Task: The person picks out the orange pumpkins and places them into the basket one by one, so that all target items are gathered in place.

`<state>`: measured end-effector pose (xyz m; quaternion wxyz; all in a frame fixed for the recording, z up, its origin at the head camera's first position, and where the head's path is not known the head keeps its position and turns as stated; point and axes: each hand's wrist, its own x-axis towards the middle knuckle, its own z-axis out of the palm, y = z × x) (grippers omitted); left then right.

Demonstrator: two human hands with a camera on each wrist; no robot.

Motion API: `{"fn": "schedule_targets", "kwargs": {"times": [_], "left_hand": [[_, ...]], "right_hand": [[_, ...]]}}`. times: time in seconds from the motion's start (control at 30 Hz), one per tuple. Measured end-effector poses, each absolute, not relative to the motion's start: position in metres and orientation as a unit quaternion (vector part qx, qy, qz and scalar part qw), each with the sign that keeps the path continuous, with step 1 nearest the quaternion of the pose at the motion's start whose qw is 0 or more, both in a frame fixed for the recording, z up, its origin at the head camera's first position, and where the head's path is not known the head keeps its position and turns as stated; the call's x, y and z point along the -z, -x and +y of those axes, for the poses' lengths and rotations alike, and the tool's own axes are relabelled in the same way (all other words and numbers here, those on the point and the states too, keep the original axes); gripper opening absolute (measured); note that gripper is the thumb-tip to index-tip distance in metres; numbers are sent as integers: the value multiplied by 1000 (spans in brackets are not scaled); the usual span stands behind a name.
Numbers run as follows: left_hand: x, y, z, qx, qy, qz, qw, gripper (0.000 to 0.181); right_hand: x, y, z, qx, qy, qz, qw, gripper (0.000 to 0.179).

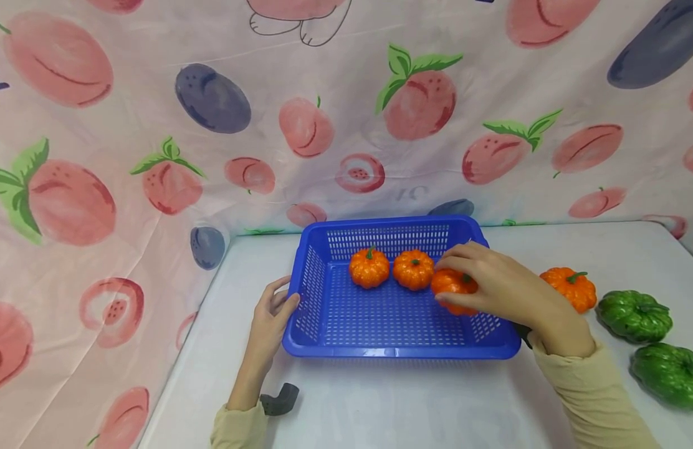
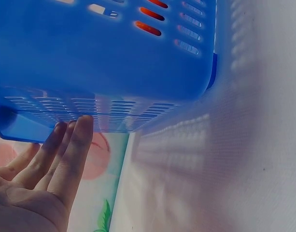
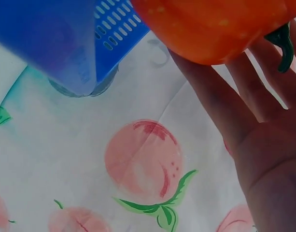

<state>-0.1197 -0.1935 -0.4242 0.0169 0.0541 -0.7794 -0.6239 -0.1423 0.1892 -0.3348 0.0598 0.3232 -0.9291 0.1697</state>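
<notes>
My right hand [image 1: 492, 280] holds an orange pumpkin [image 1: 454, 290] between thumb and fingers, over the right side of a blue plastic basket [image 1: 402, 352]. The right wrist view shows that pumpkin [image 3: 220, 29] from below against the fingers, its dark green stem toward the palm. Two more orange pumpkins, one at the left [image 1: 369, 269] and one in the middle [image 1: 414, 270], sit inside the basket near its back wall. At the left rim, my left hand [image 1: 270, 318] grips the basket, thumb by the rim; in the left wrist view the fingers [image 2: 75, 154] touch its slotted outer wall.
Right of the basket lie another orange pumpkin [image 1: 571, 288] and two green pumpkins, one farther back [image 1: 634, 315] and one nearer [image 1: 672, 375]. A dark grey bent piece [image 1: 280, 400] rests by the left wrist. Behind the white table [image 1: 402, 405] hangs a fruit-print cloth [image 1: 346, 125].
</notes>
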Motion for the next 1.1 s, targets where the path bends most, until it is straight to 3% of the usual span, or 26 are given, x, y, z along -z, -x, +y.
{"fn": "schedule_targets", "kwargs": {"times": [0.4,1.1], "left_hand": [[425,120,-194,621,-53,-781,22,49],[426,120,-194,625,-49,-779,26,48]], "right_hand": [[331,146,176,-172,-326,-929,40,48],[343,159,148,-164,-362,-917,27,42]]}}
